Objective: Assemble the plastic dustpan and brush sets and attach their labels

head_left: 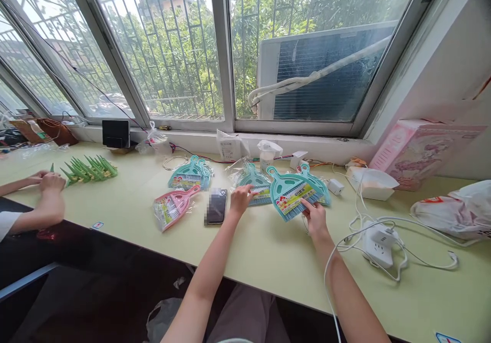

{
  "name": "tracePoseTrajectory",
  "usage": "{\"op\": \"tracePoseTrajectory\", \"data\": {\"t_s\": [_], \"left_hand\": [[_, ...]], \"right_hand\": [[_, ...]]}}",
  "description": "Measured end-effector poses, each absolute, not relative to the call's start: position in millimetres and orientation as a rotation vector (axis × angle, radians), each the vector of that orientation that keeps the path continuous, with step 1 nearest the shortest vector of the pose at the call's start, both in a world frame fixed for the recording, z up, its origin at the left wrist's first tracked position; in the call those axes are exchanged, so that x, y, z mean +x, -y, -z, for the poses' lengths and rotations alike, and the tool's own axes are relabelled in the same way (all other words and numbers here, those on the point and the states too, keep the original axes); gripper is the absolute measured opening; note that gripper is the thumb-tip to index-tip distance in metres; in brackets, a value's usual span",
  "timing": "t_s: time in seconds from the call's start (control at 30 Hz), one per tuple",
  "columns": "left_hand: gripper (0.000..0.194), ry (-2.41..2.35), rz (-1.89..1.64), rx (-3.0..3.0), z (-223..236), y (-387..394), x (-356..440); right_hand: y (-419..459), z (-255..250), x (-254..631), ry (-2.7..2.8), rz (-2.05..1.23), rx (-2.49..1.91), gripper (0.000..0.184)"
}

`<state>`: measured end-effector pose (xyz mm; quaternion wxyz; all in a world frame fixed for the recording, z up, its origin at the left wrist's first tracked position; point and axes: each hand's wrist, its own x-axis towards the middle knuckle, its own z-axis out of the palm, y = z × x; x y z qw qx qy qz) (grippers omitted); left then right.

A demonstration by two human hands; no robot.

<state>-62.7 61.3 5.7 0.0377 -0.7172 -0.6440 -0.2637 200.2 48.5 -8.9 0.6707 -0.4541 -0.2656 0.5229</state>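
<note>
So I was standing there, and the person at the tabletop [264, 251] had a teal dustpan set [293, 195] in their right hand [315, 216], thumb and fingers clamped on its lower right edge. It was tilted, brush bristles and yellow label facing up, with a second teal set [325, 193] peeking out from behind it.

The left hand [241, 199] was half curled right beside the middle teal sets [258, 180]; honestly couldn't tell if the fingers had hold of anything there. A dark phone [218, 205] lay just left of that hand, then a pink dustpan set [174, 209] in clear wrap, with more teal sets [191, 173] behind it.

Over on the right, a white power strip [378, 245] sat in a tangle of cables. Way off left, a co-worker's hands [52, 181] were close together near some green spiky pieces [90, 169].
</note>
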Motion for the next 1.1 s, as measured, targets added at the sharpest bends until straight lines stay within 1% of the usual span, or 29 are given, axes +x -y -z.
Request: {"op": "tracePoseTrajectory", "data": {"t_s": [0.1, 0.17, 0.27, 0.33, 0.4, 0.43, 0.57, 0.63, 0.77, 0.87, 1.0, 1.1], "left_hand": [[0.033, 2.067, 0.583, -2.123, -6, -61, -61], [0.032, 2.056, 0.5, -2.041, -8, -60, -62], [0.035, 2.019, 0.53, -1.889, -10, -60, -64], [0.045, 1.987, 0.585, -1.855, -9, -61, -66], [0.055, 1.908, 0.61, -1.954, -5, -64, -66], [0.056, 1.855, 0.602, -2.038, -2, -65, -66], [0.041, 1.74, 0.557, -2.248, 6, -66, -58], [0.036, 1.753, 0.584, -2.245, 6, -64, -54], [0.031, 1.854, 0.674, -2.213, 6, -62, -44], [0.023, 1.936, 0.755, -2.117, 6, -60, -38], [0.026, 2.074, 0.722, -2.019, 7, -58, -34], [0.021, 2.178, 0.7, -1.979, 9, -60, -34]], "right_hand": [[-48, 9, 200, 0.612, -1.177, -1.028, 0.047], [-48, 9, 200, 0.624, -1.182, -1.029, 0.047], [-47, 8, 200, 0.638, -1.187, -1.028, 0.048], [-46, 7, 200, 0.644, -1.182, -1.034, 0.048], [-45, 7, 199, 0.654, -1.173, -1.041, 0.046], [-45, 6, 199, 0.662, -1.17, -1.044, 0.045], [-45, 6, 198, 0.684, -1.165, -1.048, 0.046], [-45, 7, 199, 0.684, -1.158, -1.05, 0.047], [-46, 8, 200, 0.685, -1.149, -1.064, 0.048], [-45, 9, 200, 0.695, -1.144, -1.07, 0.046], [-45, 9, 200, 0.707, -1.135, -1.079, 0.048], [-46, 12, 200, 0.696, -1.13, -1.083, 0.05]]}}
